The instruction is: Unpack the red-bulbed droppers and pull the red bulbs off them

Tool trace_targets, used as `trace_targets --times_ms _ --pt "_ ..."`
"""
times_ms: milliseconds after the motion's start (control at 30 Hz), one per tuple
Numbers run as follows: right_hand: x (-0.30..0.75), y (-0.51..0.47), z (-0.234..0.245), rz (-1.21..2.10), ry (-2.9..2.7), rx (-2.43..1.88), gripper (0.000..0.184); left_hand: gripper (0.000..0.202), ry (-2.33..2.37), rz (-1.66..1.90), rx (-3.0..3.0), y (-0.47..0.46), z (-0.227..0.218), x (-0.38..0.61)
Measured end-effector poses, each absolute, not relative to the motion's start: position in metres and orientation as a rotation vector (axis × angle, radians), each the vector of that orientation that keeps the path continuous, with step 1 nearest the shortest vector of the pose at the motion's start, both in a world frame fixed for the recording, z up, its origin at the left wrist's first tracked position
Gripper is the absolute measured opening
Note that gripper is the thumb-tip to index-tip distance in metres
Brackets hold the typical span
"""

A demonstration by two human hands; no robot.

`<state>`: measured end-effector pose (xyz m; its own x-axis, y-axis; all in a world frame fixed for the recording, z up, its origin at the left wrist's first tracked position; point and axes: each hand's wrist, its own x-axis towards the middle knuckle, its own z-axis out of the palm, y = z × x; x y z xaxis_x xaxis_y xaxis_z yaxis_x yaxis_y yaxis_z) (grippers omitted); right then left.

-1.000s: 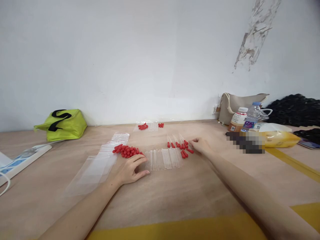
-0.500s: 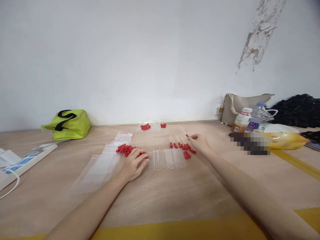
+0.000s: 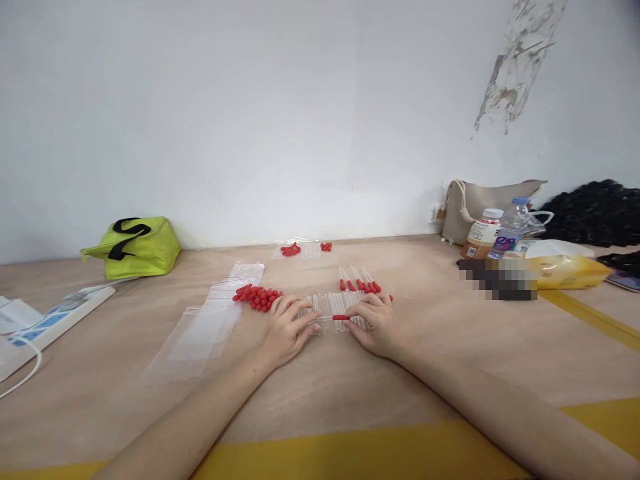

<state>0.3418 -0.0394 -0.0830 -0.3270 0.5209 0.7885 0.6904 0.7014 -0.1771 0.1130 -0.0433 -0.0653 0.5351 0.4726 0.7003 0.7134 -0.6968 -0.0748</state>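
My left hand [image 3: 289, 331] pinches a thin clear glass tube [image 3: 326, 318] that lies level over the row of tubes. Facing it, my right hand [image 3: 379, 327] grips a red rubber bulb [image 3: 341, 318], whose open end meets the tube's tip; how far the tube sits inside cannot be made out. Beneath both hands runs a row of clear glass tubes [image 3: 330, 303]. A heap of red bulbs [image 3: 260, 299] lies just beyond my left hand. Behind my right hand, several droppers [image 3: 367, 287] with red bulbs lie with their tips pointing away.
Overlapping clear zip bags [image 3: 187, 343] lie left of the bulbs. Near the wall is a bag with bulbs [image 3: 291, 249] and tubes. A lime bag [image 3: 143, 250] and power strip [image 3: 55, 327] sit left; bottles [image 3: 483, 233] and a yellow packet [image 3: 570, 272] sit right.
My right hand has come from the droppers back toward me and left, bringing a red bulb to the tube. My left hand has moved slightly right and now holds a glass tube.
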Motion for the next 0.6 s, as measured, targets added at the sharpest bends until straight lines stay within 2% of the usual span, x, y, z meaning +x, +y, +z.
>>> trace_targets --times_ms 367,600 --pt "0.330 -0.041 -0.082 -0.319 -2.087 -0.865 0.017 0.011 -0.863 -0.867 -2.392 -0.042 -0.070 0.119" --pt "0.330 -0.042 -0.080 -0.424 -2.125 -0.794 0.016 0.013 -0.867 -0.815 -2.383 -0.047 -0.066 0.122"
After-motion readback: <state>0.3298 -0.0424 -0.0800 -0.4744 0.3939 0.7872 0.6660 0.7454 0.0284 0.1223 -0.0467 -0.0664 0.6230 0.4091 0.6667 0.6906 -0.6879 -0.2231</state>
